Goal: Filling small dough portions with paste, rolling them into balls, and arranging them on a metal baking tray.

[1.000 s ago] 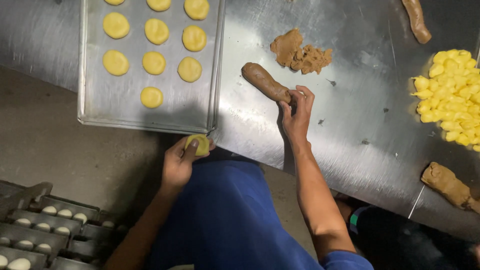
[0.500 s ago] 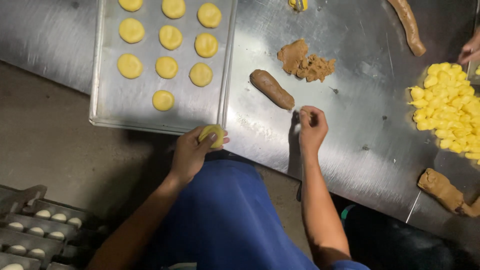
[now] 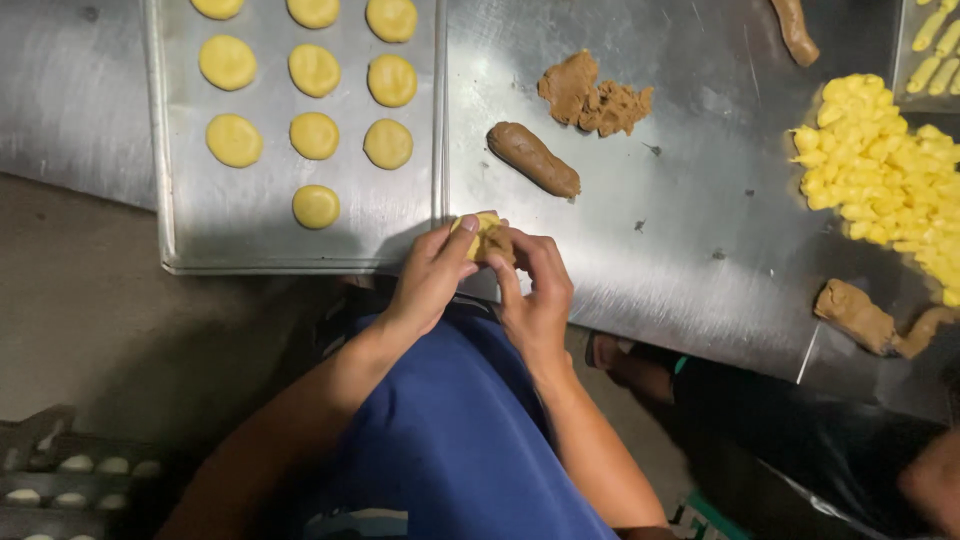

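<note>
a steel worktable [image 3: 700, 250] fills the far part of the view, dull and scratched, and below its near edge there is a dark floor. on the left of the table lies a metal baking tray [image 3: 180, 240] with 10 flat yellow dough discs [image 3: 315, 206] visible in rows.

both hands meet at the near edge of the table, just right of the tray's near right corner. the left hand [image 3: 432, 275] cups a small yellow dough piece [image 3: 484, 226], with its thumb and fingers curled around it. the right hand [image 3: 535, 285] comes from the right side, and its fingertips press a brown filling bit [image 3: 497, 242] into this piece. so the fingers of both hands are closed on the same piece, which sits between them, a little above the table edge. it is roundish, with no clear long axis.

the nearest free place on the tray is to the left of the hands, beside the single disc of the near row, so the left hand is closer to it. a brown filling log [image 3: 533, 159] lies far and slightly right of the hands, its long axis running diagonally, and crumbled brown filling [image 3: 595, 98] is beyond it. a heap of small yellow dough pieces [image 3: 885, 170] is far to the right.
</note>
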